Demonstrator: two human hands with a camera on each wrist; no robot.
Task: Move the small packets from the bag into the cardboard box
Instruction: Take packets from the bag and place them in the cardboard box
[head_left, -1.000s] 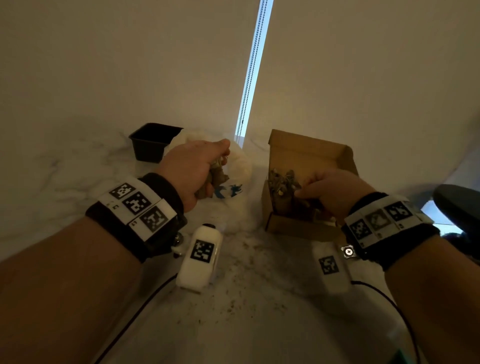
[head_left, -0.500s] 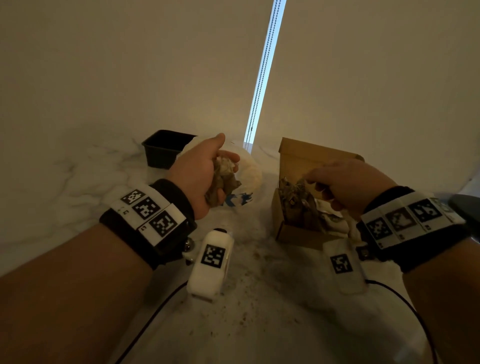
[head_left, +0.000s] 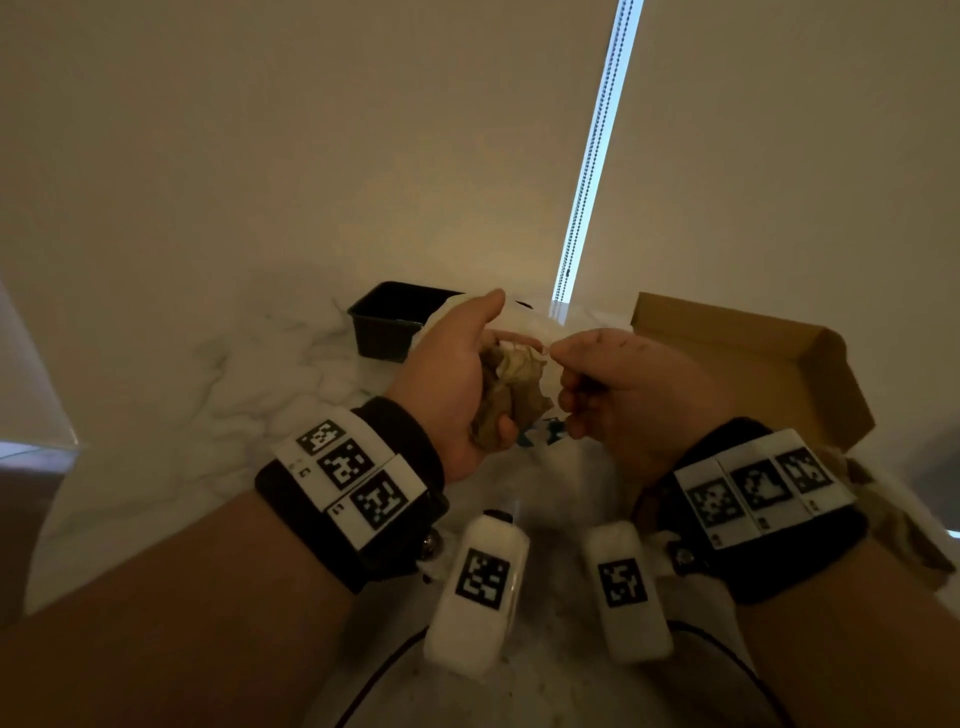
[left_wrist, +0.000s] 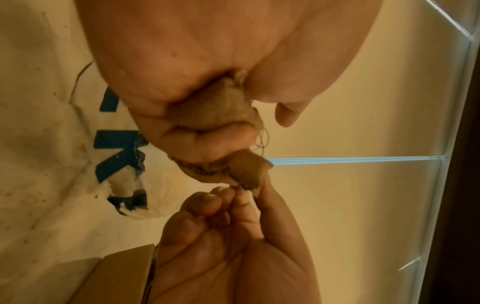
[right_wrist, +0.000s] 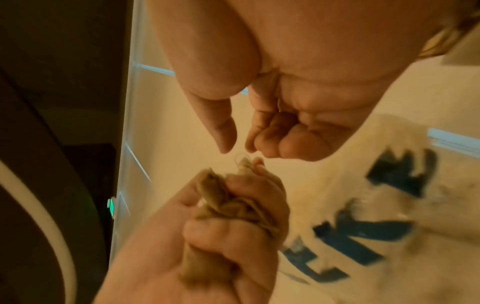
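Head view: my left hand (head_left: 452, 384) grips a crumpled bunch of small brown paper packets (head_left: 514, 382) over the white plastic bag w/ blue print (head_left: 540, 434); right hand (head_left: 628, 395) at 3 o'clock of it, open brown cardboard box (head_left: 769, 364) further at 3.

Left wrist: right fingertips (left_wrist: 244, 197) touch a packet tip; can't tell if pinching.

Right wrist: thumb & forefinger slightly apart, other fingers curled.

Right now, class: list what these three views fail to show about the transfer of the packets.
- How many packets the left hand grips: fingers cover them in every view.
- Contents of the cardboard box: the right hand and wristband block the head view.
- Bag contents: no view shows inside it, and its print is blurred.
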